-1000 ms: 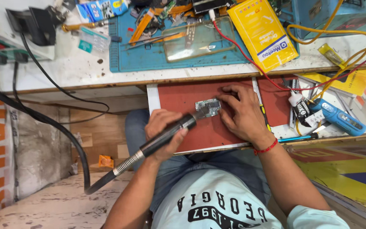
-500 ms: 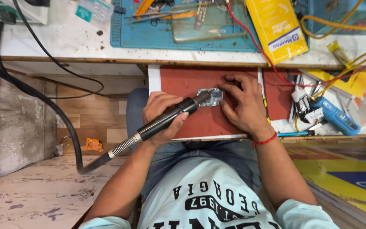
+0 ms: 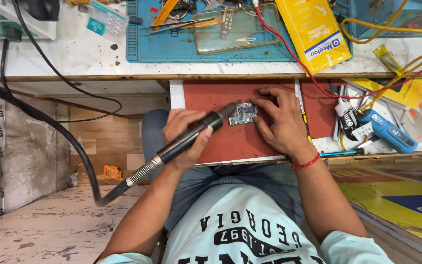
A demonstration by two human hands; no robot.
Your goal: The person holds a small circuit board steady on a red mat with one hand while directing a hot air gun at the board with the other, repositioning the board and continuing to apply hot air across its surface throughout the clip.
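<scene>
The white worktop (image 3: 74,49) runs across the top of the view, carrying a blue mat (image 3: 172,51) with a glass plate (image 3: 235,32) and tweezers on it, and a yellow box (image 3: 316,32) to the right. Below its edge a red pad (image 3: 230,142) lies on a pulled-out board over the person's lap. A thick black hose (image 3: 50,127) sweeps from the left edge down to the hot-air tool (image 3: 186,139), a black handle with a ribbed metal collar. The left hand (image 3: 184,134) is wrapped round this handle, fingers curled tight, and the nozzle points up and right at a small circuit board (image 3: 242,114) lying on the upper middle of the pad. The right hand (image 3: 279,124) rests flat on the pad just right of the board, fingers loosely spread and fingertips touching its right edge; a red thread circles the wrist. Farther right lies a blue handheld tool (image 3: 389,131) among red and yellow wires.
</scene>
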